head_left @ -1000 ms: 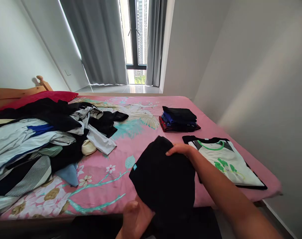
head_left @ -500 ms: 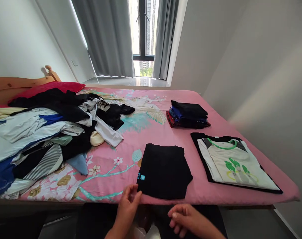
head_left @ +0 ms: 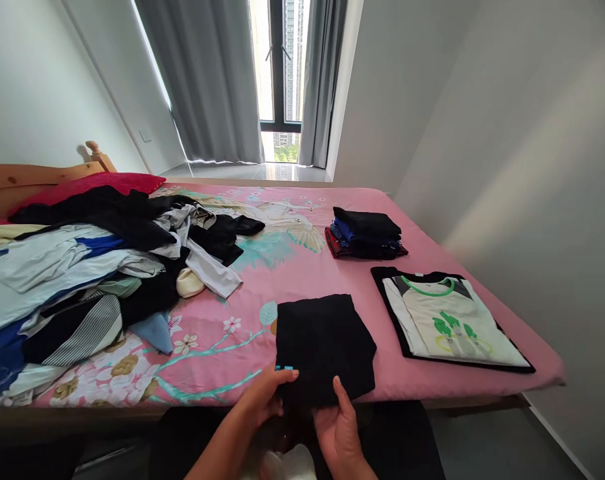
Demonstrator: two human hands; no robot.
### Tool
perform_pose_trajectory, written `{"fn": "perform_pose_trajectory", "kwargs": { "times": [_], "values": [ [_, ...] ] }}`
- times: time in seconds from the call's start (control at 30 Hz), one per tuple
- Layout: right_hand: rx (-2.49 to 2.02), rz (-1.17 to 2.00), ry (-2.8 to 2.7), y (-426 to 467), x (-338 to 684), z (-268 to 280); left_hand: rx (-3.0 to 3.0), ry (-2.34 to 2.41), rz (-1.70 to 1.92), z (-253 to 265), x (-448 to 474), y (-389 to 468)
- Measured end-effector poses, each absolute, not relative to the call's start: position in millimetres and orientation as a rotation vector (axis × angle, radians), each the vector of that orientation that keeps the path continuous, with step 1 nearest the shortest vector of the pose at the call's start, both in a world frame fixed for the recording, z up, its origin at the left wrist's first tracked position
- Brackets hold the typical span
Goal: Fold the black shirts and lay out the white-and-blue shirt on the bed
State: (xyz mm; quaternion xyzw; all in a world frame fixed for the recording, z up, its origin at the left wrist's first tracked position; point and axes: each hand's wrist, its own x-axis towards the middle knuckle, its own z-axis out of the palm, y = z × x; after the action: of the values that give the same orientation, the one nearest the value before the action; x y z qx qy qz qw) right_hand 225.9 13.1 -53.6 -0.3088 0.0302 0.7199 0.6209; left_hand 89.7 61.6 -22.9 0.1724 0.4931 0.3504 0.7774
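Looking down the pink floral-print bed sheet (head_left: 302,267), I take it as my landmark: it fills most of the view, its near edge running just above my hands. On its left half sprawls a loose heap of unfolded clothes in black, white, blue and stripes (head_left: 82,280). Toward its right edge lies a flat-folded white T-shirt with green trim and a green print (head_left: 447,320), resting on a black garment. Beyond that, farther up the sheet, sits 1 small stack of folded dark, blue and red clothes (head_left: 365,233).

The folded black cloth square with a small turquoise tag (head_left: 322,347) lies at the sheet's near edge, directly ahead of both hands, its long axis running away from me. My left hand (head_left: 265,397) pinches the near-left corner by the tag; my right hand (head_left: 340,427) grips the near hem, thumb on top. Both are equally close.
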Motion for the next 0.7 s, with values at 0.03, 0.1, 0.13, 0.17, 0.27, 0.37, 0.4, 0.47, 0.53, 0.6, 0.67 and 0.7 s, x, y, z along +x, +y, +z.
{"fn": "perform_pose_trajectory", "kwargs": {
  "times": [0.03,0.1,0.13,0.17,0.27,0.37,0.4,0.47,0.53,0.6,0.67,0.7],
  "values": [
    [-0.739,1.646,0.074,15.0,226.0,-51.6,0.416,1.091,0.744,-25.4,94.4,53.3],
    [-0.806,1.638,0.078,16.0,226.5,-49.4,0.469,1.149,0.76,-31.6,103.3,38.3],
    [-0.83,1.641,0.079,14.9,226.6,-49.1,0.484,1.164,0.78,-35.1,107.0,32.3],
    [-0.845,1.638,0.081,13.0,226.4,-49.2,0.503,1.168,0.801,-38.9,110.0,27.6],
    [-0.869,1.587,0.06,6.5,224.8,-49.9,0.542,1.144,0.844,-50.0,115.9,21.5],
    [-0.911,1.563,0.057,5.7,224.9,-47.2,0.541,1.098,0.889,-58.6,120.5,22.1],
    [-0.922,1.593,0.078,7.0,225.9,-45.5,0.545,1.083,0.911,-60.6,122.3,22.5],
    [-0.921,1.677,0.124,9.9,229.2,-41.9,0.556,1.075,0.96,-64.0,126.0,22.4],
    [-0.913,1.739,0.146,11.8,233.2,-40.4,0.557,1.104,0.993,-66.9,129.0,21.1],
    [-0.919,1.759,0.174,11.8,236.6,-41.7,0.551,1.133,1.007,-68.8,130.7,19.2],
    [-0.929,1.761,0.206,10.9,238.6,-44.7,0.534,1.124,1.013,-68.4,130.9,17.8],
    [-0.93,1.759,0.217,10.5,239.2,-46.1,0.508,1.109,1.004,-66.9,130.5,17.6]
  ]
}}
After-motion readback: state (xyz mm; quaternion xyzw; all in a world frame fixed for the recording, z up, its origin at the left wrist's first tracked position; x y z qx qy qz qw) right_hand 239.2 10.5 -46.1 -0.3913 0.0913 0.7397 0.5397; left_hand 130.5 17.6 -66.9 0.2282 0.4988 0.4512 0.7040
